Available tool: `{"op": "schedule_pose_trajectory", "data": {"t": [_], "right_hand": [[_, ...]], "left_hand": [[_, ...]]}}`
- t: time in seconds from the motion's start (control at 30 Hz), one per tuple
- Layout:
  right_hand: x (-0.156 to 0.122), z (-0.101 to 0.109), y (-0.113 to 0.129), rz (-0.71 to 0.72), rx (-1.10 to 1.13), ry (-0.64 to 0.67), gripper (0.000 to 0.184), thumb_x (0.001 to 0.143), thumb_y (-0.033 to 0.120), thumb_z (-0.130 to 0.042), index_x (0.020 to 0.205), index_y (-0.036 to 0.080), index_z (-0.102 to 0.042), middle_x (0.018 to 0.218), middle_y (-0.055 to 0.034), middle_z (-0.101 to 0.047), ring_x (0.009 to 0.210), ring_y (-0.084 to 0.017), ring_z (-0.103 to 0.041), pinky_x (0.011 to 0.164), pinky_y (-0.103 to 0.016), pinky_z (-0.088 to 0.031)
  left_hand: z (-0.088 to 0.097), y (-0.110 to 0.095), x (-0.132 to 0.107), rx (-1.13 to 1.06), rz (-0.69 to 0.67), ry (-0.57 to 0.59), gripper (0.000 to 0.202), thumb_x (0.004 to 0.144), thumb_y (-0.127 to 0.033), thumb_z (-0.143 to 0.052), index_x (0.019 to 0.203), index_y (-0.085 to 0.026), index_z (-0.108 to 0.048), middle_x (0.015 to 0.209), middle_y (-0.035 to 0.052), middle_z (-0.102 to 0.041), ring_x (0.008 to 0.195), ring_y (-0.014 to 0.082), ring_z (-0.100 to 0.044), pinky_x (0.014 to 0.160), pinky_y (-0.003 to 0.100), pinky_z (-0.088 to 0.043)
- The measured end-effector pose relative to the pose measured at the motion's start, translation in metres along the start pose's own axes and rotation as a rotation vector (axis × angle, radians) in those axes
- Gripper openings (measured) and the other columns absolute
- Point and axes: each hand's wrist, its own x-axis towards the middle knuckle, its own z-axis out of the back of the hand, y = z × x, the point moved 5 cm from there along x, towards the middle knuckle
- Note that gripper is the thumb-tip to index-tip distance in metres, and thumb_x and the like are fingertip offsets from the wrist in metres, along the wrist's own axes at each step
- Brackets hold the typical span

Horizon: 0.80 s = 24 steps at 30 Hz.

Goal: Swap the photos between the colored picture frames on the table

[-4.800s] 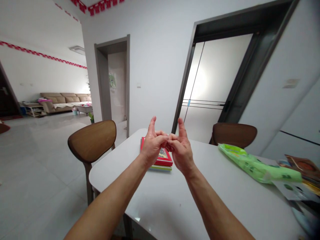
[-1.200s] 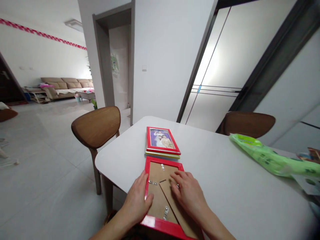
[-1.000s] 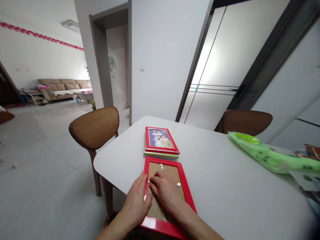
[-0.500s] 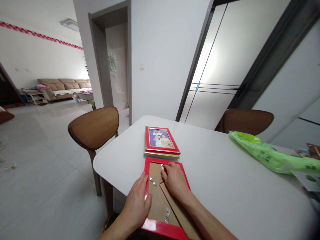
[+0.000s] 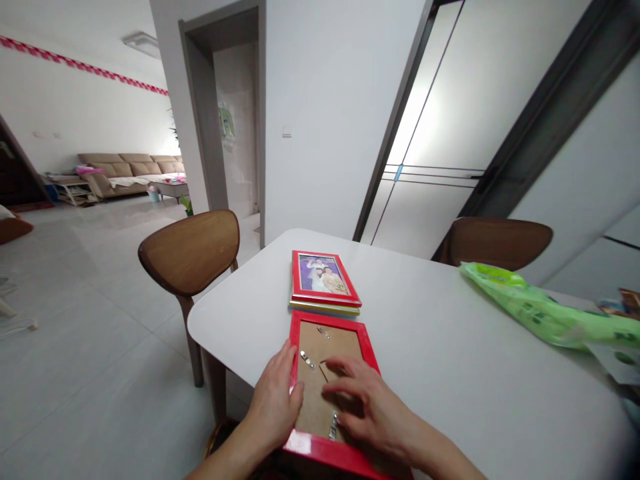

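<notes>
A red picture frame [image 5: 367,341] lies face down at the near side of the table, its brown backing board [image 5: 309,390] showing. Metal turn clips sit on the board: a top clip [image 5: 323,331], a left clip [image 5: 307,360] and a bottom clip [image 5: 333,425]. My left hand [image 5: 273,400] grips the frame's left edge, thumb on the inner side. Over the right part of the board is my right hand [image 5: 370,403], fingers apart and curved, near the bottom clip; it covers part of the board and of the stand flap. Nothing shows between its fingers.
Just beyond lies a stack of frames, a red frame with a photo [image 5: 323,275] on top. A green plastic bag [image 5: 545,310] rests at the right of the white table [image 5: 440,373]. Wooden chairs stand at the left [image 5: 193,253] and far right [image 5: 500,240].
My right hand has left the top clip, moved toward me and spread its fingers. The top clip now lies tilted instead of upright. My left hand stays at the frame's left edge.
</notes>
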Motion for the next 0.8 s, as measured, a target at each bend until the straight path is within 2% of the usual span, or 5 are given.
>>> {"op": "schedule_pose_trajectory", "data": {"t": [0.13,0.27,0.47,0.6,0.8], "right_hand": [[-0.017,-0.006,0.008,0.002,0.064,0.046,0.026,0.059,0.016,-0.057,0.078,0.03,-0.066,0.124,-0.0001,-0.044,0.119,-0.023,-0.03,0.098,-0.043,-0.017],[-0.013,-0.01,0.009,-0.031,0.025,0.007,0.014,0.064,0.02,-0.056,0.07,0.028,-0.067,0.119,-0.0014,-0.048,0.117,-0.023,-0.033,0.097,-0.043,-0.02],[-0.008,-0.004,-0.008,-0.207,-0.025,-0.187,0.042,0.063,0.027,-0.056,0.104,0.018,-0.057,0.118,-0.0109,-0.048,0.106,-0.023,-0.043,0.09,-0.035,-0.032],[-0.003,-0.002,-0.012,-0.222,-0.07,-0.22,0.04,0.063,0.019,-0.049,0.102,0.017,-0.056,0.099,-0.008,-0.057,0.093,-0.02,-0.05,0.084,-0.031,-0.037],[0.0,0.017,0.004,-0.215,-0.097,-0.29,0.039,0.06,0.015,-0.046,0.097,0.015,-0.057,0.095,-0.0075,-0.058,0.091,-0.02,-0.049,0.084,-0.032,-0.037]], "left_hand": [[-0.001,-0.003,0.001,0.024,0.003,0.003,0.049,0.071,-0.012,-0.04,0.12,-0.01,-0.038,0.126,0.0131,-0.041,0.116,0.0231,-0.036,0.096,0.043,-0.031],[-0.003,-0.002,0.001,0.029,0.013,0.015,0.049,0.071,-0.012,-0.04,0.12,-0.008,-0.038,0.126,0.0139,-0.04,0.117,0.0228,-0.035,0.097,0.042,-0.031],[-0.003,0.0,0.0,0.026,0.017,0.028,0.049,0.073,-0.015,-0.039,0.121,-0.006,-0.037,0.127,0.0146,-0.039,0.117,0.0211,-0.035,0.098,0.039,-0.029],[-0.002,0.001,0.002,-0.01,0.058,0.045,0.052,0.073,-0.02,-0.043,0.122,-0.005,-0.037,0.128,0.0146,-0.038,0.117,0.0224,-0.035,0.098,0.038,-0.027],[0.007,-0.005,0.005,-0.27,0.157,0.02,0.052,0.068,-0.028,-0.053,0.117,-0.011,-0.045,0.127,0.0128,-0.04,0.116,0.0244,-0.035,0.099,0.036,-0.023]]}}
